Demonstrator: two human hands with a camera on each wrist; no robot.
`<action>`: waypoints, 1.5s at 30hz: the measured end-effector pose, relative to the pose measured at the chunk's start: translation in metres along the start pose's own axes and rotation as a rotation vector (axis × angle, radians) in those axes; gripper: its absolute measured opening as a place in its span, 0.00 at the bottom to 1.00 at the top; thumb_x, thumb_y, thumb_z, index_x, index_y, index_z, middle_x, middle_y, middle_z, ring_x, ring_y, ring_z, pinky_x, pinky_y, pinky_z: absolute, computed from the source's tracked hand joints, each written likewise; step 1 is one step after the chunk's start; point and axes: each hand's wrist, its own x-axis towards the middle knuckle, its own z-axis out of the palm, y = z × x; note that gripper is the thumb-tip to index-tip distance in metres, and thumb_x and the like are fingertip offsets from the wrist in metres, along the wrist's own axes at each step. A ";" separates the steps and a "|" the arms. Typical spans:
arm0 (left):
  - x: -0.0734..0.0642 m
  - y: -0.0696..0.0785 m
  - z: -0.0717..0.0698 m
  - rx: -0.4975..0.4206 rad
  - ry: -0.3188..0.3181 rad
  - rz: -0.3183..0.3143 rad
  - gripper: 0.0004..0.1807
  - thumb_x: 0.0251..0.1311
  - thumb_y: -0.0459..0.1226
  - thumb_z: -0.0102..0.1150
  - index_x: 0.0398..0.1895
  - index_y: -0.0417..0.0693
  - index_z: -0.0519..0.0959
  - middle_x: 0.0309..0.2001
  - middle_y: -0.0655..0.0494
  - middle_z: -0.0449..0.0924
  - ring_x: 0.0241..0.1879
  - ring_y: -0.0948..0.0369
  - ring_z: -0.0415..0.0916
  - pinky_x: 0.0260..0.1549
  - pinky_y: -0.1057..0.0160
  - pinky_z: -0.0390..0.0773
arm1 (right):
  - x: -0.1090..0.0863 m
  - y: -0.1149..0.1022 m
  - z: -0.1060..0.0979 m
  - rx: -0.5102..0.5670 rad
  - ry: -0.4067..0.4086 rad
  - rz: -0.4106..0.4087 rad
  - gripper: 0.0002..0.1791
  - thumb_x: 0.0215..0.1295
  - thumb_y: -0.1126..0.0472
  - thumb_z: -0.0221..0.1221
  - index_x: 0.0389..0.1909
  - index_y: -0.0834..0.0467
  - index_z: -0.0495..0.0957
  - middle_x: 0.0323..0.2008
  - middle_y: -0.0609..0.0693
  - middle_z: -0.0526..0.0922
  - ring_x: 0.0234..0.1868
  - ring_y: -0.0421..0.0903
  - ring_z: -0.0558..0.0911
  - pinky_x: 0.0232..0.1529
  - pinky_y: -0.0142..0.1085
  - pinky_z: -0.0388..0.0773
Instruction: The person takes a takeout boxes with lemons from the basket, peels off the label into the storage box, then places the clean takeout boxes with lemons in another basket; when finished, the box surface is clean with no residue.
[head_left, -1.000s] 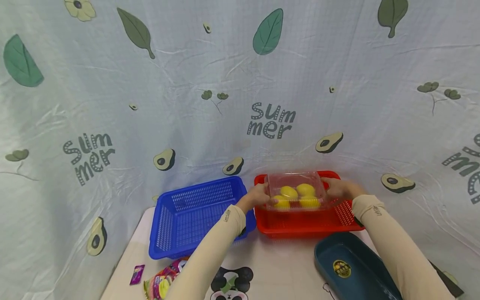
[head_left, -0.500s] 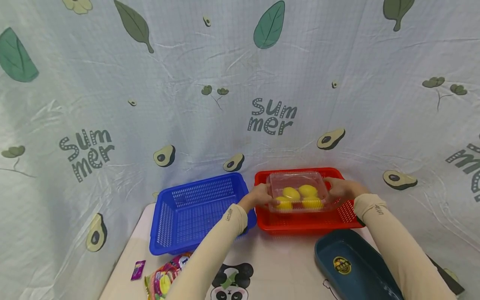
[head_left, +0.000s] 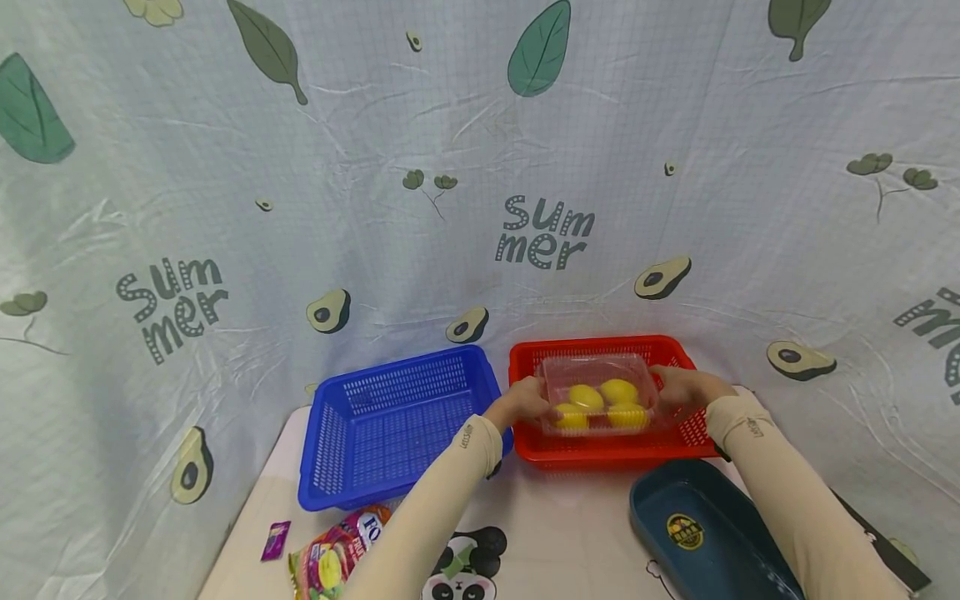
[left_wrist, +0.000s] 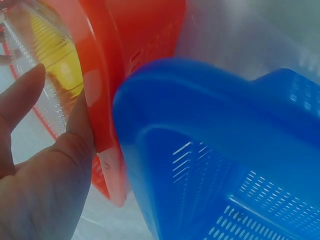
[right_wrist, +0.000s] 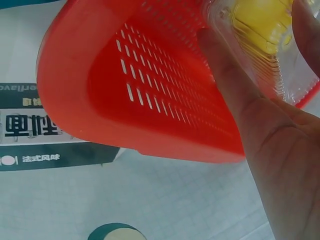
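A clear plastic box (head_left: 596, 371) with several yellow lemons (head_left: 618, 392) in it sits tilted within the red basket (head_left: 615, 458) in the head view. My left hand (head_left: 522, 402) holds its left end, and my right hand (head_left: 684, 390) grips the right end. From the left wrist, the thumb and fingers of the left hand (left_wrist: 45, 170) reach inside the red rim, against the box wall. In the right wrist view the right hand (right_wrist: 270, 120) has its fingers along the box's side, with a yellow lemon (right_wrist: 262, 25) showing through the plastic.
The blue basket (head_left: 375, 450) stands directly left of the red one. A dark teal tray (head_left: 712, 525) lies in front at right. At front left are a colourful snack bag (head_left: 330, 558) and a small purple packet (head_left: 275, 542). A printed carton (right_wrist: 40, 130) is beside the red basket.
Both hands have brought the plastic box with the lemons slightly down and nearer in the red basket. The head view has tilted a little downward. Baskets and tray stay put.
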 end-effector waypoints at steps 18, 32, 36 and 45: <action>0.002 -0.002 0.005 0.044 0.012 -0.015 0.14 0.62 0.36 0.70 0.48 0.40 0.81 0.38 0.46 0.84 0.42 0.48 0.83 0.49 0.53 0.88 | 0.002 0.002 0.003 0.013 0.003 0.032 0.62 0.57 0.64 0.72 0.82 0.66 0.39 0.70 0.73 0.60 0.64 0.68 0.68 0.60 0.57 0.83; -0.002 0.007 -0.003 0.044 0.023 0.054 0.19 0.68 0.43 0.66 0.59 0.47 0.82 0.48 0.50 0.87 0.45 0.55 0.82 0.58 0.52 0.85 | 0.003 0.003 0.002 -0.053 0.045 0.015 0.64 0.54 0.58 0.75 0.81 0.66 0.42 0.72 0.73 0.59 0.67 0.72 0.63 0.68 0.68 0.71; -0.002 0.010 -0.007 0.071 0.040 0.113 0.23 0.70 0.44 0.64 0.64 0.44 0.79 0.55 0.46 0.86 0.50 0.53 0.82 0.59 0.50 0.84 | 0.001 0.002 0.000 -0.109 0.092 -0.012 0.66 0.53 0.52 0.77 0.81 0.66 0.43 0.73 0.73 0.60 0.68 0.73 0.62 0.68 0.72 0.67; -0.020 0.002 -0.022 0.103 0.118 0.213 0.37 0.74 0.45 0.58 0.79 0.38 0.61 0.74 0.38 0.70 0.72 0.42 0.71 0.70 0.41 0.73 | -0.020 -0.015 -0.003 -0.168 0.138 -0.153 0.64 0.61 0.45 0.72 0.81 0.68 0.40 0.76 0.76 0.54 0.73 0.77 0.57 0.68 0.75 0.63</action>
